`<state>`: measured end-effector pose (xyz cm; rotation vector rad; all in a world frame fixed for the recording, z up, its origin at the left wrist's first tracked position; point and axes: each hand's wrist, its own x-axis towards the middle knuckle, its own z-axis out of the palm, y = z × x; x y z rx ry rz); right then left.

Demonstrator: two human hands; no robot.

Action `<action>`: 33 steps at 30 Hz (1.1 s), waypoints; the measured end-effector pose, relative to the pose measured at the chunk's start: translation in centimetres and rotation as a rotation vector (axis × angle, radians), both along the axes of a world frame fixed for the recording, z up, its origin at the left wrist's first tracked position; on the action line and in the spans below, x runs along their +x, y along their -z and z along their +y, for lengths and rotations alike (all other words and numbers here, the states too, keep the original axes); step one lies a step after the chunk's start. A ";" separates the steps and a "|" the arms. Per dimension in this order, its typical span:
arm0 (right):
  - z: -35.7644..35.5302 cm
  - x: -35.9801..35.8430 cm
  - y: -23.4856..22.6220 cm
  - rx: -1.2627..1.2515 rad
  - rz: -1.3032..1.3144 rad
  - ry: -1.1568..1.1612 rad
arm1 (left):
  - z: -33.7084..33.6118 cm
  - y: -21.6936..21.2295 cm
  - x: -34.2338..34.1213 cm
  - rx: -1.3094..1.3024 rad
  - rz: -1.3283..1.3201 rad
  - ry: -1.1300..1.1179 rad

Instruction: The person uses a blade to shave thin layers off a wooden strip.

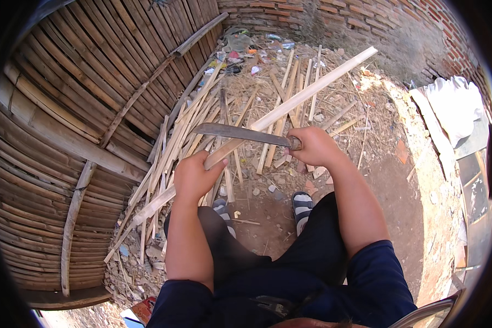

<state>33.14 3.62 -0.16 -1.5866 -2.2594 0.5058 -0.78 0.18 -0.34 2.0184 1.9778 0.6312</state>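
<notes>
My left hand (194,179) is closed around a long pale strip of split bamboo (317,86), which slants from the lower left up to the far right. In my right hand (313,146) is the handle of a machete (238,132), its fingers wrapped round it. The dark blade points left and lies across the strip, just beyond my left hand. Whether the edge is cutting into the strip cannot be made out.
Many loose bamboo strips (194,117) lie on the littered ground, beside a slatted bamboo wall (65,71) on the left. A brick wall (361,22) stands at the back. White sacking (454,106) and boards (433,131) are at the right. My sandalled feet (302,208) are below.
</notes>
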 end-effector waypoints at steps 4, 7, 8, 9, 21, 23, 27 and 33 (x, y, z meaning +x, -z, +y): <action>1.4 4.5 0.7 -0.026 0.141 0.238 | -0.1 -0.2 -0.6 0.014 -0.011 -0.001; 2.7 10.1 4.0 0.078 0.351 0.541 | 0.2 -0.4 -0.5 0.013 0.029 -0.004; 2.7 9.9 3.7 0.047 0.393 0.556 | 0.1 -0.5 -0.6 0.007 0.026 -0.014; 2.6 9.9 3.3 0.017 0.435 0.572 | -0.1 -0.8 -0.5 0.001 0.022 -0.022; 0.5 1.4 0.6 0.012 -0.011 0.093 | 0.2 0.6 -0.2 0.049 0.044 0.024; 0.2 -0.1 -0.2 -0.056 -0.049 0.045 | 0.3 0.6 -0.2 0.034 0.048 0.027; 0.4 1.2 -0.3 -0.018 0.010 0.071 | 0.2 0.7 -0.6 0.052 0.047 0.034; 2.4 9.7 3.0 0.039 0.330 0.533 | 0.1 -0.3 -0.6 0.019 0.030 -0.010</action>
